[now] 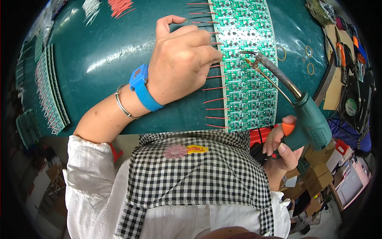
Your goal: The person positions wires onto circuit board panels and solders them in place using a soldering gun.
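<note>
My left hand (183, 59) is over the left edge of a long green circuit board panel (250, 85), thumb and finger pinched together at that edge. Whatever they grip is hidden or too small to make out. Short red wires (215, 108) stick out leftward from the panel's edge, with some dark wires among them farther up. In my right hand (284, 145) is a green pistol-shaped soldering gun (312, 121) with an orange trigger. Its dark bent tip and thin feed tube reach over the panel, close to the left fingertips.
Bundles of white wires (91, 8) and red wires (119, 6) lie at the far left of the green tabletop (107, 44). Stacked wired panels (51, 89) stand at the left. Rubber bands (309, 59) lie right of the panel; pliers (340, 51) lie beyond.
</note>
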Tool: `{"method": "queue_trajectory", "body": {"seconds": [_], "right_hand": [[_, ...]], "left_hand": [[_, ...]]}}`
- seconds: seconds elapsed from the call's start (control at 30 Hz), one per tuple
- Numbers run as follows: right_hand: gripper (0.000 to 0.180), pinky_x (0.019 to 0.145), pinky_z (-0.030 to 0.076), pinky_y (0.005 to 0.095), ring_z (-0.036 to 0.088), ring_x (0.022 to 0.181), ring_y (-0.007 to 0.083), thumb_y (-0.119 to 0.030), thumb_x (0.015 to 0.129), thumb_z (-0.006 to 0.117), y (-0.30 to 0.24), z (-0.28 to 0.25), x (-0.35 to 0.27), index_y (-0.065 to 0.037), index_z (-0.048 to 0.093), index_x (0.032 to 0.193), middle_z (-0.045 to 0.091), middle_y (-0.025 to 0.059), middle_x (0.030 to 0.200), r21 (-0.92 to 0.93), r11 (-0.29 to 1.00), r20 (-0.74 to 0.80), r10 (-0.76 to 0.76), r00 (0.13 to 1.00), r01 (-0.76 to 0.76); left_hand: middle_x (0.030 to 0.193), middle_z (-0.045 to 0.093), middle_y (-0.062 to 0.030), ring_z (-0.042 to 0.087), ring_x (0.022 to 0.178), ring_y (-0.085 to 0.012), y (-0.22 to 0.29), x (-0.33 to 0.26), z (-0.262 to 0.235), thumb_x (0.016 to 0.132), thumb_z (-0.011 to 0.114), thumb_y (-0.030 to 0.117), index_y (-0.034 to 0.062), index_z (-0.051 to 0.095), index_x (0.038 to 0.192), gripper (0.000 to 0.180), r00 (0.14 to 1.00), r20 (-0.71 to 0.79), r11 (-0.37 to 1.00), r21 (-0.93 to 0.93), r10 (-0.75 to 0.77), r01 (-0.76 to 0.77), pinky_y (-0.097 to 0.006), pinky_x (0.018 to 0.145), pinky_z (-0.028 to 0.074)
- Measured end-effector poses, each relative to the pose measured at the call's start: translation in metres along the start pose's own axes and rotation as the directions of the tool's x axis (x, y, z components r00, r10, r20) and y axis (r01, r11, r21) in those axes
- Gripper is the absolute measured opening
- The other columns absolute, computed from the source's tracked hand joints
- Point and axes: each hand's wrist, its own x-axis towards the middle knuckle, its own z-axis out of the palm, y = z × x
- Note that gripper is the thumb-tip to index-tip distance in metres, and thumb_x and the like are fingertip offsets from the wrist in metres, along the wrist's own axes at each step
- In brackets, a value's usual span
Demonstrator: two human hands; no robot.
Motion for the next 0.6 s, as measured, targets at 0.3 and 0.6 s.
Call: {"method": "queue_trajectory", "body": {"seconds": [0.3,0.6], "right_hand": [[0.058,0.044,0.047,0.0299,0.049,0.046,0.0156,-0.01,0.078,0.065,0.0,-0.008,-0.01,0.012,0.039,0.124,0.048,0.0091,0.062,0.033,0.999,0.012,-0.005,1.0,0.005],[0.055,0.044,0.045,0.0277,0.05,0.045,0.0164,-0.013,0.071,0.069,0.0,0.004,-0.018,0.012,0.045,0.114,0.049,0.0088,0.059,-0.034,0.996,-0.107,0.084,0.991,-0.088]], "left_hand": [[0.071,0.06,0.0061,0.058,0.071,-0.0134,0.003,0.0,-0.003,0.064,0.075,0.0,0.016,0.072,0.074,0.019,0.999,-0.037,0.999,0.03,0.024,-0.023,-0.045,0.092,0.034],[0.065,0.049,0.0054,0.056,0.07,-0.0131,0.015,-0.008,-0.004,0.06,0.077,-0.003,0.0165,0.073,0.078,0.027,0.999,0.031,1.0,0.004,0.027,-0.027,-0.042,0.09,0.033]]}}
